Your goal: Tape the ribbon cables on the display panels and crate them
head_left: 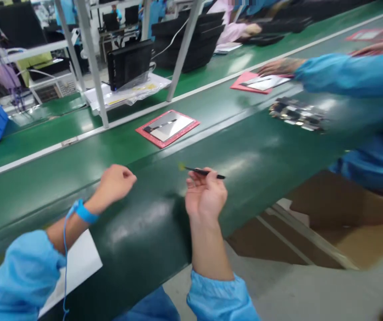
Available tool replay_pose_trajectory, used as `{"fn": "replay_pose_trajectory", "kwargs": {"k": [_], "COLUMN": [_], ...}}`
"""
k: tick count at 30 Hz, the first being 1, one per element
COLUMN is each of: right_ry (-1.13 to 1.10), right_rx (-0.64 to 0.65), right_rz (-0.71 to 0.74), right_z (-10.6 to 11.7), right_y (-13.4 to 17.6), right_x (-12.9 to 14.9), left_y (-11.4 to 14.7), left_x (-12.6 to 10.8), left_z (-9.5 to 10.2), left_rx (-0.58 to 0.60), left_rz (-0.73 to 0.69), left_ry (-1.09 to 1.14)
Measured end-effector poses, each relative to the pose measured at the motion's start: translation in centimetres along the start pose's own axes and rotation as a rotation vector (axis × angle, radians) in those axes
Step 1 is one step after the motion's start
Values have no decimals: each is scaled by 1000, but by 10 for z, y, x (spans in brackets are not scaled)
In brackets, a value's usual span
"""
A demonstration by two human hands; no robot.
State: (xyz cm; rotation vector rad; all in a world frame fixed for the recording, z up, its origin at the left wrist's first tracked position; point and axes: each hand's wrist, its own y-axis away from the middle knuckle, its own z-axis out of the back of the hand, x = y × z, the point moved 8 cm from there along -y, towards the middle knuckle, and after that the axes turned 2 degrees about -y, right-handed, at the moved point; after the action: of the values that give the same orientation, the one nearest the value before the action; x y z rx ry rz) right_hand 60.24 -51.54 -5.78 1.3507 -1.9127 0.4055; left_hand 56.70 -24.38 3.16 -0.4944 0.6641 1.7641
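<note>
My right hand, palm up, has its fingers closed around black tweezers above the green work surface. At the left tip of the tweezers sits a small blurred yellow-green piece. To the left, my left hand is curled closed over the bench; the inside of its fingers is hidden. A blue wrist strap with a cord circles that wrist. Beyond both hands, a flat display panel with a dark strip lies on a pink-red sheet, touched by neither hand.
A white sheet lies under my left forearm. At the right, a co-worker's hand rests by another panel on a red sheet, near a cluster of circuit boards. A monitor and metal posts stand behind. Cardboard is below.
</note>
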Motion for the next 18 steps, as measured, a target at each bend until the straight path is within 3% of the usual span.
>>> {"fn": "replay_pose_trajectory", "kwargs": {"k": [2,4,8,12,15,18], "right_ry": [29,64,130,184,222,239], "right_rx": [-11,-11,-42,-70,-47,-35], "right_rz": [17,28,53,90,95,90], "right_z": [2,2,4,7,5,4], "right_y": [-11,-10,-2,0,2,2], "right_x": [-5,-11,-17,-12,-9,-9], "left_y": [-73,-143,-246,-301,-324,-334], "left_x": [-15,-32,-56,-59,-59,-64], "left_z": [16,16,-18,-50,-58,-56], "left_rx": [-86,-142,-151,-125,-98,-63], "left_rz": [-10,-24,-59,-3,39,-10], "left_ry": [-141,-235,-348,-428,-449,-395]}}
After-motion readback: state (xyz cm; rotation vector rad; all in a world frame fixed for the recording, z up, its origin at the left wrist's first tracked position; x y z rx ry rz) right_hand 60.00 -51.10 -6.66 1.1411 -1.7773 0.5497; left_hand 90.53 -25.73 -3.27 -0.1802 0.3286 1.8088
